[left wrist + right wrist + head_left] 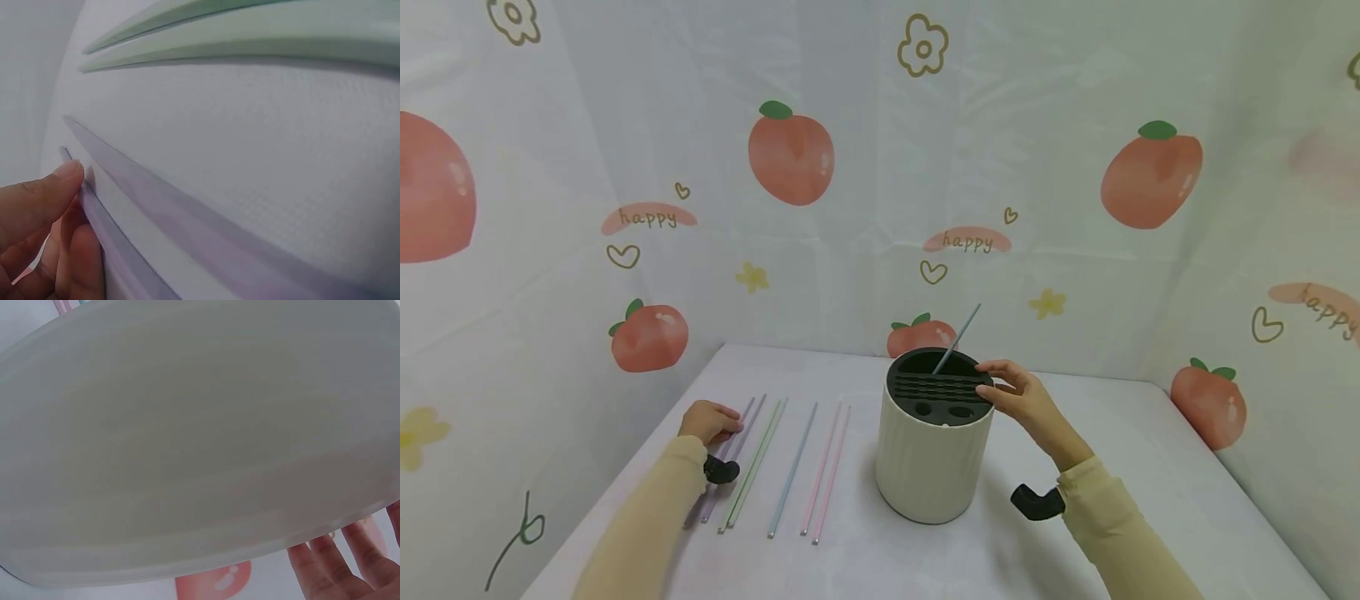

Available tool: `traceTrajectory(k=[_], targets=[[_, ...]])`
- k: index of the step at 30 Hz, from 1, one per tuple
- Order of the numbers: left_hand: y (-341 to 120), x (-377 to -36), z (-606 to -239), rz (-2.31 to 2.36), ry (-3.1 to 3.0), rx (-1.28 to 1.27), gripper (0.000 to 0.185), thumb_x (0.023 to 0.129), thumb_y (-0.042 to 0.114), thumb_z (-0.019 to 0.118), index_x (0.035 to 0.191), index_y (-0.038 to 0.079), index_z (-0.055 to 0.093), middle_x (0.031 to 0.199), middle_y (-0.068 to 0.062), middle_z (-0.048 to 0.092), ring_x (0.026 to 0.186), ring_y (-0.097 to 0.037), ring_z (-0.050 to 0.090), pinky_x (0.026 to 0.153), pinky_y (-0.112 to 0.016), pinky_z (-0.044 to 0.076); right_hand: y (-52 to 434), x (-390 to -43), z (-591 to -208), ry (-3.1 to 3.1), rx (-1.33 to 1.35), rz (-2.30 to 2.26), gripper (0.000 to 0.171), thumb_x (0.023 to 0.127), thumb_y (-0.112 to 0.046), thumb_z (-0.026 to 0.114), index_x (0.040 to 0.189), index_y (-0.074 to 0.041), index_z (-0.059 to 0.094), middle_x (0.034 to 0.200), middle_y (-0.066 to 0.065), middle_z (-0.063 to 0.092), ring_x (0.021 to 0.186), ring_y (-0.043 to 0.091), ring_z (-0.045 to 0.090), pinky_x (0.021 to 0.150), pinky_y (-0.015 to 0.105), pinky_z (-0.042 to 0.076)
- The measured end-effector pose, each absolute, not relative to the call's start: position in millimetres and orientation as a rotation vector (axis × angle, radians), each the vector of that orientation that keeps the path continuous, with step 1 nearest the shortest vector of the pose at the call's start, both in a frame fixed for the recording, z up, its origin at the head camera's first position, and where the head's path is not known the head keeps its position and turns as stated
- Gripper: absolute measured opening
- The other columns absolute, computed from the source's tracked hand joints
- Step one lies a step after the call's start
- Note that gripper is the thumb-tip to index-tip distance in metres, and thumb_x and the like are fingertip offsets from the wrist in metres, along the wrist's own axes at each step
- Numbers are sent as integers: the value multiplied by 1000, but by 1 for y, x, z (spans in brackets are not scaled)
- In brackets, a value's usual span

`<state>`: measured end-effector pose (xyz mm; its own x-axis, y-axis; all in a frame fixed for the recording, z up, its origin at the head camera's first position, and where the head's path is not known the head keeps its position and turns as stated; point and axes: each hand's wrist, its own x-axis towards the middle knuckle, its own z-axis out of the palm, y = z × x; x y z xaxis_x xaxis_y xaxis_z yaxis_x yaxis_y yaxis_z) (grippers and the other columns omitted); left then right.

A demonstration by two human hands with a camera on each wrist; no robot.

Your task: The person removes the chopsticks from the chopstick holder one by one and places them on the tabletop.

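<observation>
Left hand (pixel 709 421) covers the purple sticks' (pixel 751 415) ends; right hand (pixel 1024 398) touches holder (pixel 931 467).

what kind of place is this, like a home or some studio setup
Probably a staged recording booth, not a lived-in room. A peach-print cloth backdrop screens off three sides, the white table holds only a cream holder and a neat row of straws, and a camera sits at the wrist.
</observation>
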<state>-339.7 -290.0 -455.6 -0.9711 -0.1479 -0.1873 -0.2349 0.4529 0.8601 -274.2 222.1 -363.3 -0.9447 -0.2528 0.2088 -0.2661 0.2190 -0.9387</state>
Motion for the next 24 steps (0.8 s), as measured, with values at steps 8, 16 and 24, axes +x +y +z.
traceTrajectory(k=[8, 16, 24], targets=[[-294, -339, -456, 1661, 2511, -368, 35, 78, 0, 75, 108, -15, 65, 69, 3, 68, 61, -7, 62, 59, -22, 57, 223, -273, -364, -2447, 523, 1883, 43, 95, -19, 61, 131, 0, 48, 137, 19, 47, 127, 38, 46, 104, 51, 42], [-284, -338, -422, 1773, 2392, -238, 50, 92, 8, 65, 133, -14, 48, 100, -9, 71, 81, -6, 65, 81, -27, 58, 223, -273, -365, -2445, 532, 1884, 43, 95, -19, 61, 132, 0, 48, 138, 19, 47, 129, 39, 45, 104, 51, 42], [-234, -346, -347, 1948, 2236, 158, 55, 100, 19, 56, 146, -3, 36, 140, -16, 46, 104, -4, 60, 103, -30, 48, 224, -274, -364, -2446, 529, 1888, 43, 95, -19, 61, 132, 0, 48, 139, 19, 45, 130, 40, 44, 105, 52, 41]])
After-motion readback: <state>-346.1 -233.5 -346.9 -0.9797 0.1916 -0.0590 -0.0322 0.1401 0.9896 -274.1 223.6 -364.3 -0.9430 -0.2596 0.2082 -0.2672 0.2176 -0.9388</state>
